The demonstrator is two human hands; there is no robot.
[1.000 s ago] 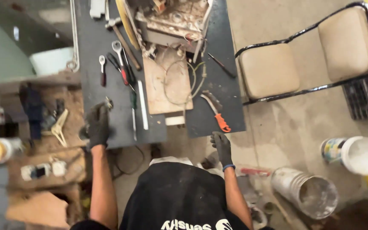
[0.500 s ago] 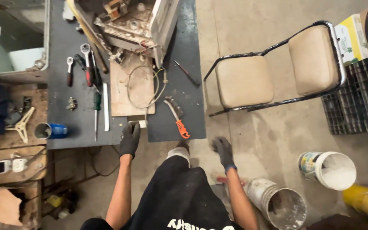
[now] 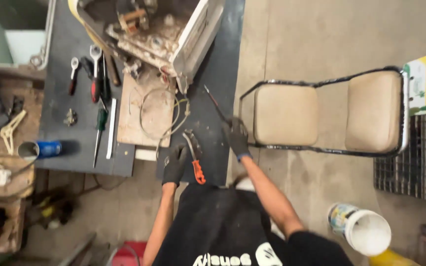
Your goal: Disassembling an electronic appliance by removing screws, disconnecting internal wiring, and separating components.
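Both of my hands wear dark gloves. My left hand point(image 3: 175, 165) rests on the front edge of the dark workbench point(image 3: 218, 74), just left of pliers with orange handles point(image 3: 195, 160), and holds nothing. My right hand point(image 3: 235, 135) is blurred over the bench's right edge, fingers apart and empty, just below a thin dark rod point(image 3: 214, 102). A wooden board point(image 3: 146, 116) with a loop of wire point(image 3: 161, 111) lies beyond the left hand. At the back stands an opened white appliance casing point(image 3: 198, 34) with dirty parts inside.
Wrenches point(image 3: 94, 54), a green-handled screwdriver point(image 3: 99, 130) and a blue can point(image 3: 40, 149) lie on the bench's left part. A beige padded metal chair point(image 3: 324, 116) stands right of the bench. A white bucket point(image 3: 363, 229) and a black crate point(image 3: 420, 157) sit on the concrete floor.
The view has shifted right and closer to the bench. My right hand rose from beside my body to the bench's right edge. My left hand moved right, beside the pliers.
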